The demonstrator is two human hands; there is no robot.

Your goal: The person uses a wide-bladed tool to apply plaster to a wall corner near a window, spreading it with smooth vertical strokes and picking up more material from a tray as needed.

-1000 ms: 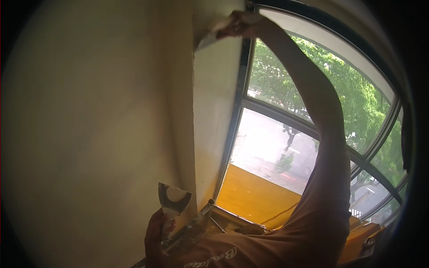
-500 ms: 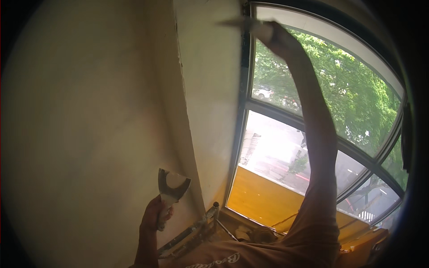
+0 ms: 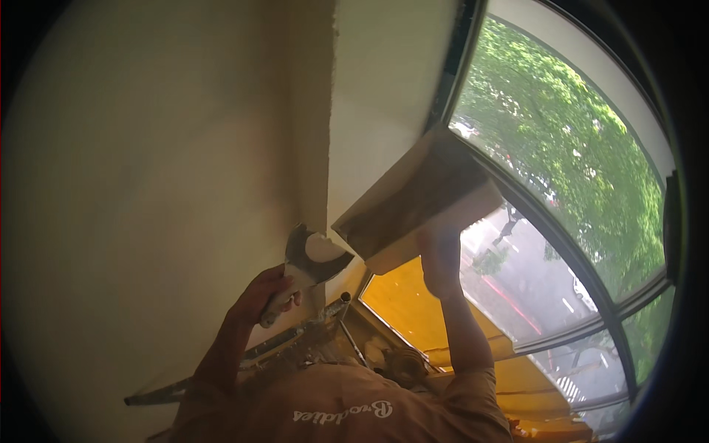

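My left hand (image 3: 260, 294) is closed round the handle of a putty knife (image 3: 298, 266), whose broad blade points up and right. A pale lump of filler (image 3: 320, 249) sits on the blade. Lifted at the centre right, my right hand (image 3: 442, 262) grips a wide rectangular plastering trowel (image 3: 421, 193), its flat face smeared dark and pale. The trowel's lower left corner comes close to the putty knife's blade; whether they touch I cannot tell. The trowel hides most of the fingers of my right hand.
A pale wall (image 3: 170, 170) with a rough-edged corner (image 3: 330, 111) rises on the left. A framed window (image 3: 561, 125) on the right looks onto trees and a street. Below are a paint-spattered metal pole (image 3: 295, 330) and a yellow panel (image 3: 406, 303).
My right hand has come down from high by the window frame, bringing the trowel toward the putty knife. My left hand has risen slightly and moved right, still holding the knife.
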